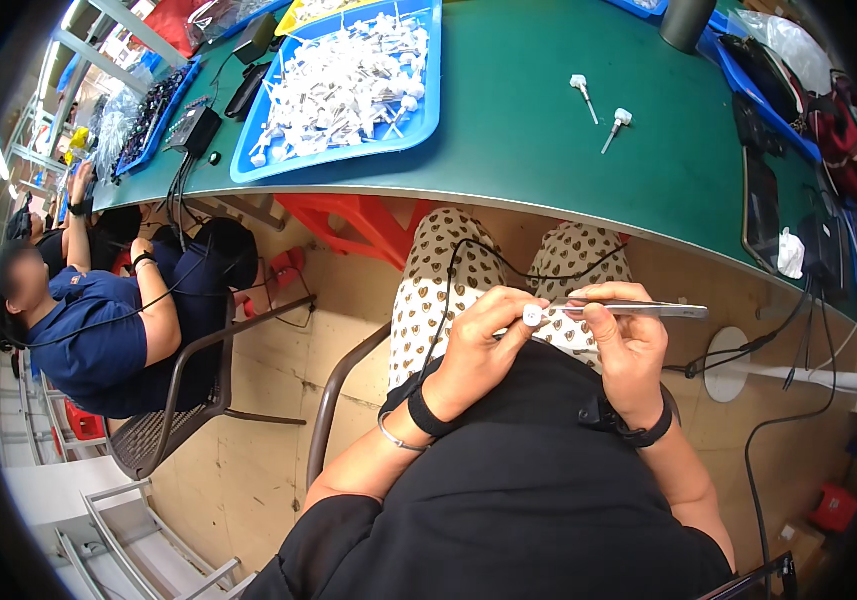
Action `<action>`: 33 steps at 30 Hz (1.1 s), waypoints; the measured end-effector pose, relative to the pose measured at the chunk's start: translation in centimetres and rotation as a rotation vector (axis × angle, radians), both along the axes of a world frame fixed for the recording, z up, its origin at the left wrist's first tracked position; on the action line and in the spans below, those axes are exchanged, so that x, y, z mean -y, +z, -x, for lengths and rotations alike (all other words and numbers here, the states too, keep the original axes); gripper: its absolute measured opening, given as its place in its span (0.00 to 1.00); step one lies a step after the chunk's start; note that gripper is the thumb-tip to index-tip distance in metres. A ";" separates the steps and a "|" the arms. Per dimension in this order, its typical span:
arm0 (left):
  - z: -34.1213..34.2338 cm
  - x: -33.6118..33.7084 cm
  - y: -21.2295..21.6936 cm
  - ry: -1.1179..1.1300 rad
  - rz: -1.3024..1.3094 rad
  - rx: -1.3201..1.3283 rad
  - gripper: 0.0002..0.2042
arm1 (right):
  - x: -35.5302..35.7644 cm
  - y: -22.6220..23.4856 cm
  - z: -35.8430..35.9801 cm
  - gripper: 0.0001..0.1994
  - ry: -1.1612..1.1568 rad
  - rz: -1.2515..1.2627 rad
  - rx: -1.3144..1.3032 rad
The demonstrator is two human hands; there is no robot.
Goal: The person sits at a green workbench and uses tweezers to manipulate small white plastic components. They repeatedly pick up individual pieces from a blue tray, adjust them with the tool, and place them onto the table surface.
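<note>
Above my lap, my left hand (484,345) pinches a small white plastic part (533,315) with a round end. My right hand (629,345) grips a pair of metal tweezers (679,310), their tips meeting the white part between both hands. Whether the tips clasp anything is too small to tell. Beyond my hands, a blue tray (436,100) on the green table holds a heap of similar white parts (349,85) with thin stems. Two more such pieces lie loose on the table, one white piece (579,82) a little farther off than the other white piece (623,118).
The green table (519,130) curves across in front of me, with a red stool (349,225) beneath it. At right lie a phone (761,205), a crumpled white tissue (791,253) and dangling cables. To the left, a person in a navy shirt (99,335) sits on a chair.
</note>
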State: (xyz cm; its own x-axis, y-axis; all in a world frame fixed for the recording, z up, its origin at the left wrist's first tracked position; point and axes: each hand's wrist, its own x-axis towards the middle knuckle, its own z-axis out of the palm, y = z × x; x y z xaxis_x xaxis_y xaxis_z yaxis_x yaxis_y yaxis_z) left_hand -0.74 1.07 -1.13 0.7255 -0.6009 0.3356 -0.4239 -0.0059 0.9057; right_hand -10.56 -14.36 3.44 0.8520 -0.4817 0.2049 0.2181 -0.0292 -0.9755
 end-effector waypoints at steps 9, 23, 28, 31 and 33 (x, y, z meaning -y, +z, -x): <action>-4.6 -0.1 4.9 0.077 0.081 0.306 0.06 | 0.6 0.8 0.3 0.08 -0.033 -0.031 0.053; -18.0 7.6 12.7 0.273 -0.346 0.535 0.17 | 2.6 2.7 1.0 0.08 -0.087 -0.007 0.146; -16.6 16.7 12.4 0.157 -0.790 0.462 0.20 | 2.6 2.9 1.0 0.08 -0.088 -0.011 0.170; -16.7 19.1 11.7 0.217 -0.879 0.474 0.20 | 2.9 2.9 1.3 0.08 -0.101 -0.006 0.156; -17.1 19.6 11.4 0.245 -0.895 0.498 0.20 | 3.1 3.1 1.3 0.08 -0.102 0.002 0.170</action>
State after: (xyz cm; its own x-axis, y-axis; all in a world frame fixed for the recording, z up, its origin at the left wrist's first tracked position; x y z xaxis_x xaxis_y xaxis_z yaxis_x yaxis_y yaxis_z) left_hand 16.31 -18.51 10.30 0.7627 -0.6322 0.1361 -0.6438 -0.7224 0.2524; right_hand -11.87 -17.45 6.51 0.7520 -0.5634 0.3423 0.3752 -0.0611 -0.9249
